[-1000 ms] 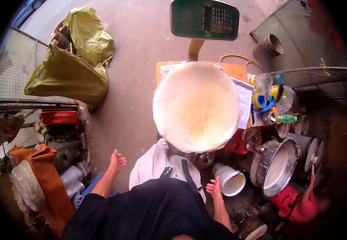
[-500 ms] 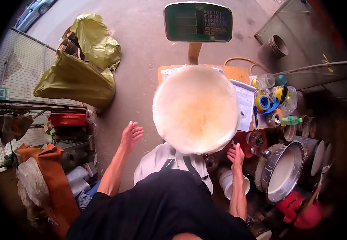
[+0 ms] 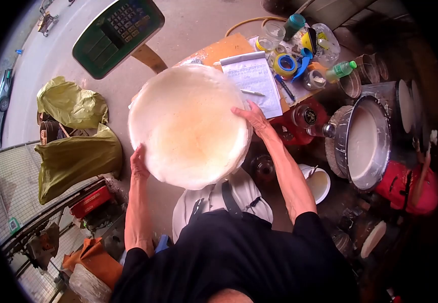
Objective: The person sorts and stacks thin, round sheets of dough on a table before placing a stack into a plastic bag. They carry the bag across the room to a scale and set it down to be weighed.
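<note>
A thick, round white stack (image 3: 191, 126), which looks like thin pancakes with a tan tinge in the middle, takes up the centre of the head view. My left hand (image 3: 138, 162) holds its lower left edge, thumb up along the side and fingers mostly hidden. On the right edge lies the thumb of my right hand (image 3: 251, 117), its other fingers partly tucked by the rim. Behind the stack rises a scale display with a keypad (image 3: 118, 38). A notebook (image 3: 251, 78) with a pen (image 3: 252, 93) on it lies just beyond my right hand.
Tape rolls (image 3: 284, 64), jars and a green bottle (image 3: 341, 70) crowd the table's right side. Farther right stand a metal basin of pale batter (image 3: 368, 144) and a white bucket (image 3: 320, 186). Yellow sacks (image 3: 80, 161) stand at left.
Both hands have come in from the sides and now grip the white stack's edges. The view has turned, so the scale display appears farther left and tilted.
</note>
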The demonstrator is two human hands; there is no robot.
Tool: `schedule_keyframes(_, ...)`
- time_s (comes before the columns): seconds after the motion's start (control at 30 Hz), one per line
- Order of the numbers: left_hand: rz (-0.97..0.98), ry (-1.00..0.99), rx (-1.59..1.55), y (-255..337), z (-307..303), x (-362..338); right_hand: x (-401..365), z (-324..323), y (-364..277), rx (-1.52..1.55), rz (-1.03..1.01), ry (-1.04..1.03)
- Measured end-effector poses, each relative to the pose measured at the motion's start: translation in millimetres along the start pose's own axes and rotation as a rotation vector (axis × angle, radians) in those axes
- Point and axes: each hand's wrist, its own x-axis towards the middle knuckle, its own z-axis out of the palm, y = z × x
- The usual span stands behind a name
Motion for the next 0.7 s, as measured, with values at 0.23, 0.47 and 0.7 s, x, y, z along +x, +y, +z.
schedule_keyframes(0.23,0.055,-0.118,0.021,12.9,10.2,8.6,6.6,-2.1,-5.6,0.122,-0.025,-0.215)
schedule_keyframes(0.47,0.080,-0.140,0.037,14.4,6.1,5.4,-5.8,3.0,-8.6,-0.103,-0.220,-0.081)
schedule_keyframes(0.7,0.048,-0.245,0.075,27.9,7.5,1.7,-42.9,31.9,-23.5,-0.284,-0.399,0.035)
